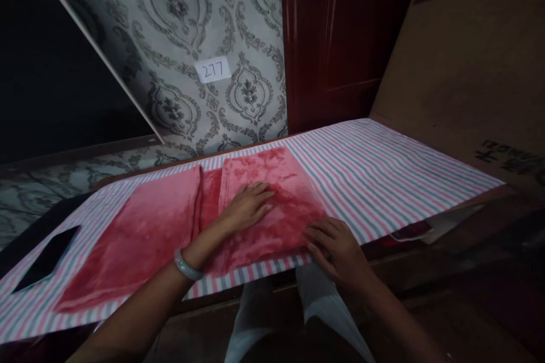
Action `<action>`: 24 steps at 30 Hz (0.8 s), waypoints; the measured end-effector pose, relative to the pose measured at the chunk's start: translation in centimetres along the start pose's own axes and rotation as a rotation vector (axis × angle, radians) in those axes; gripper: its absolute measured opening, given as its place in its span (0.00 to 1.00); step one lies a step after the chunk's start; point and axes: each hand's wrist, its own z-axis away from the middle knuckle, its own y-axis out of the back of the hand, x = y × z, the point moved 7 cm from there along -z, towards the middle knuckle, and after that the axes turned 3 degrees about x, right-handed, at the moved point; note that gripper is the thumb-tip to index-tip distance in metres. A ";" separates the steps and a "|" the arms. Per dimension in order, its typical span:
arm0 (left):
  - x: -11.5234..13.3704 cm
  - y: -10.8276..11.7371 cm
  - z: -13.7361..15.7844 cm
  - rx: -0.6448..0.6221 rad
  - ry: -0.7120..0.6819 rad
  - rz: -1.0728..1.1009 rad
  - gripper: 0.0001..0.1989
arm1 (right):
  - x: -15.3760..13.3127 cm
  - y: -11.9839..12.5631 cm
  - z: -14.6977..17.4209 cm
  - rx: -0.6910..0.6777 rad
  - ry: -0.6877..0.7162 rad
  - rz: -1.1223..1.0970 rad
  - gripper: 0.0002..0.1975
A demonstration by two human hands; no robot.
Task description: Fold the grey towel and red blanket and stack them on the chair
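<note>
A red and pink plush cloth [145,227] lies on a striped cover, its two sides folded in toward a narrow darker strip [210,198] between them. On the folded right part [272,170] my left hand [249,206] rests palm down, fingers stretched out; a pale bangle [187,265] circles that wrist. At the near right corner of the cloth, my right hand [332,244] touches the edge with slightly bent fingers, the thumb apart from them. No fold is visibly lifted under either hand.
The pink, grey and white striped cover [383,164] spreads over the table. A dark phone [49,258] lies at the left. Behind stand a patterned wall with a "277" label [213,69] and a dark red door [330,39]. A large cardboard box [468,68] stands at the right.
</note>
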 end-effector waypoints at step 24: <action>-6.9 -4.8 -18.7 -0.203 0.051 -0.054 0.33 | 0.3 -4.5 1.4 0.049 0.403 0.210 0.32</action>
